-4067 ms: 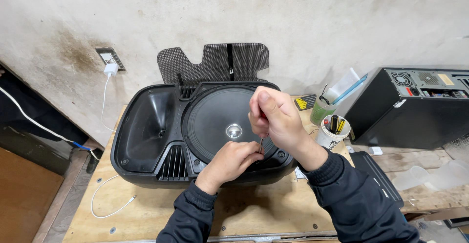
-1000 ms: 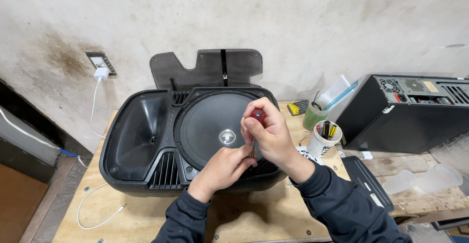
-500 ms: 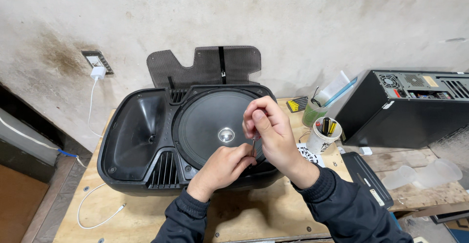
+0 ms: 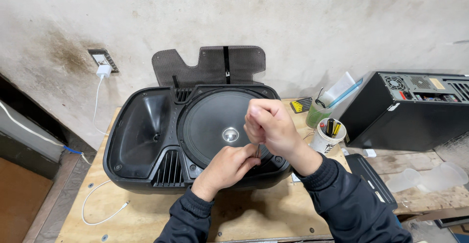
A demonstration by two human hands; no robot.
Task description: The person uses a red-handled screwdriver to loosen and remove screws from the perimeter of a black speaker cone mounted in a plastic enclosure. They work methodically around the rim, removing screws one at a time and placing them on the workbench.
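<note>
A black loudspeaker cabinet [image 4: 146, 140] lies face up on the wooden bench, its round woofer cone [image 4: 215, 121] and horn opening exposed. My right hand [image 4: 268, 126] is closed around the handle of a screwdriver [image 4: 257, 150] held upright over the woofer's near rim. My left hand [image 4: 227, 167] rests on that rim and pinches the thin shaft near its tip. The tip itself is hidden behind my fingers.
The speaker's perforated grille [image 4: 210, 64] leans against the wall behind. To the right stand a white cup of tools [image 4: 328, 138], a green cup [image 4: 317, 113] and a black computer case [image 4: 415, 108]. A white charger [image 4: 103, 70] sits in a wall socket, its cable [image 4: 97, 209] trailing over the wooden bench [image 4: 254, 213].
My right hand has come down from above the woofer to its near rim and stays on the screwdriver. The left hand holds its place on the rim.
</note>
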